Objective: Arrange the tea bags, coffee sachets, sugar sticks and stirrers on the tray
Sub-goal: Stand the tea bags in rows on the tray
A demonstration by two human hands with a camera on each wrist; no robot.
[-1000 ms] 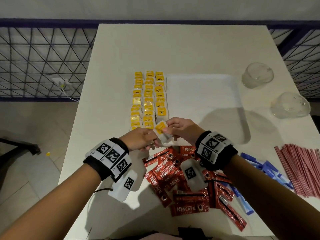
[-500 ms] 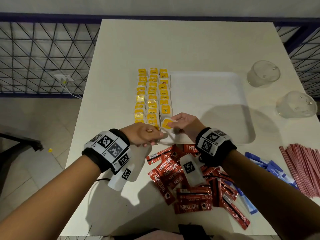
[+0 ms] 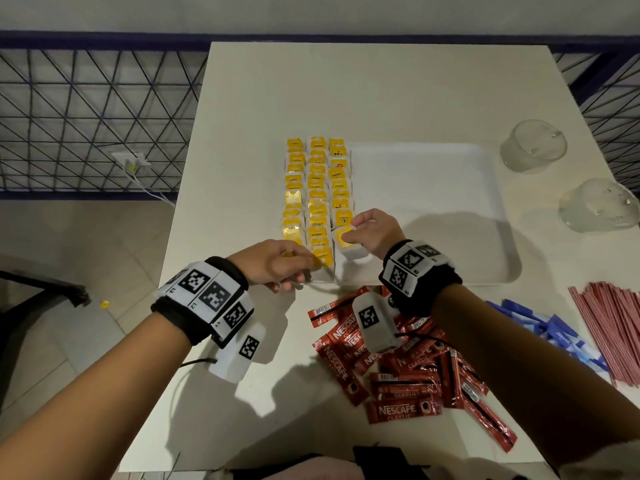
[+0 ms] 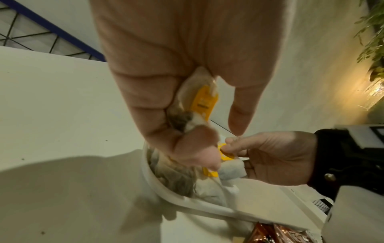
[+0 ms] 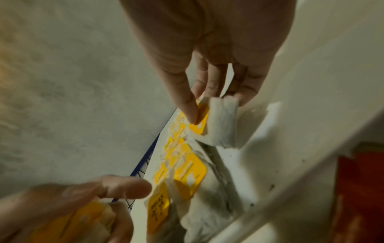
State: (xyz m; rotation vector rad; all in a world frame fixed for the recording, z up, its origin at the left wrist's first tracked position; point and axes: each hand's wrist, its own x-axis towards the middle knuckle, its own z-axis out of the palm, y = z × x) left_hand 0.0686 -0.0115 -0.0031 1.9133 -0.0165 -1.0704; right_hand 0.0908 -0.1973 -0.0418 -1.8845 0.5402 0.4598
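Note:
Three rows of yellow-tagged tea bags [image 3: 317, 188] fill the left end of the white tray [image 3: 498, 216]. My right hand [image 3: 372, 230] pinches one tea bag [image 3: 348, 242] [image 5: 216, 123] at the near end of the right row, low over the tray. My left hand [image 3: 277, 263] hovers at the tray's near left corner and holds spare tea bags [image 4: 199, 102] curled in its palm. Red coffee sachets [image 3: 408, 368] lie heaped in front of the tray. Blue sugar sticks [image 3: 550, 327] and red stirrers [image 3: 613, 327] lie at the right.
Two clear glasses [image 3: 533, 145] [image 3: 599, 206] stand upside down at the table's right edge. The right part of the tray is bare. A metal grid fence [image 3: 86, 119] runs behind and left of the table [image 3: 363, 91].
My right hand carried the tea bag from the left hand's fingers forward and down onto the end of the right row. The left hand stayed near the tray corner.

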